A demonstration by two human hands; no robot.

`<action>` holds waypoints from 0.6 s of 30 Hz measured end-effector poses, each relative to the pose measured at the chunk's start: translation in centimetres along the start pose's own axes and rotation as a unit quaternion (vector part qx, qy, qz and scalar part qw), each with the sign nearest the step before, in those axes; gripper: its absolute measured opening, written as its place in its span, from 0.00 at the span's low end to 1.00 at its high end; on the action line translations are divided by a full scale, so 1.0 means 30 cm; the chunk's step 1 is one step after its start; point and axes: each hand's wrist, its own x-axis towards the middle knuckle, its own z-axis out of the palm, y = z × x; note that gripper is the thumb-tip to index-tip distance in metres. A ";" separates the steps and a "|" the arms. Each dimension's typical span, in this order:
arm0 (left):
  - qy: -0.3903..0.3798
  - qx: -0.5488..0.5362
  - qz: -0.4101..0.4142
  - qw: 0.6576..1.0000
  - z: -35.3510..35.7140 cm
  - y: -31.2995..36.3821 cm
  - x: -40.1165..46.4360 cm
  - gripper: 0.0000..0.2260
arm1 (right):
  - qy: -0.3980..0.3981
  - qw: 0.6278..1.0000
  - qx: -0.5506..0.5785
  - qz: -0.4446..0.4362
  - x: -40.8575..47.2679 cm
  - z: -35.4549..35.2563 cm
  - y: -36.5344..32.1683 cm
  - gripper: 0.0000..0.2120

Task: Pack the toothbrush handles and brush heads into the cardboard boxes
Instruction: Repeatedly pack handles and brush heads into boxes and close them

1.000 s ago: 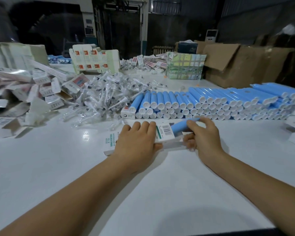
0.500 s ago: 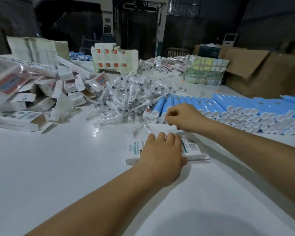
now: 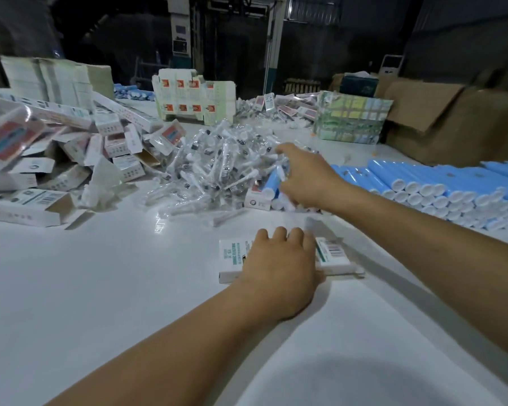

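A white cardboard box [image 3: 232,256] lies flat on the white table [image 3: 100,303] in front of me. My left hand [image 3: 279,268] lies over it and holds it down, fingers across its top and thumb at its near side. My right hand [image 3: 308,177] is blurred and reaches to the right edge of the pile of brush heads [image 3: 217,159] in clear wrappers, thumb and fingers spread with nothing clearly held. Blue toothbrush handles [image 3: 423,183] with white ends lie stacked in rows to the right.
Loose white boxes [image 3: 56,159], some open, are heaped at the left. Stacked flat cartons [image 3: 194,95] stand at the back, a wrapped bundle [image 3: 352,118] and a big brown carton [image 3: 452,121] at the back right.
My right hand left the box after pushing a blue handle in, passed over the handle rows and now reaches the brush head pile. My left hand stays on the box.
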 end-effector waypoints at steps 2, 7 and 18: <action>-0.003 -0.002 0.000 1.000 0.001 0.002 0.003 0.25 | 0.136 0.980 0.143 0.035 -0.069 -0.090 0.097 0.19; 0.013 -0.015 -0.037 0.999 0.003 -0.001 0.010 0.24 | 0.282 0.811 0.464 0.218 -0.327 -0.099 0.303 0.09; 0.047 0.011 -0.054 0.997 0.010 0.030 0.013 0.26 | 0.279 0.769 0.479 0.318 -0.388 0.058 0.262 0.10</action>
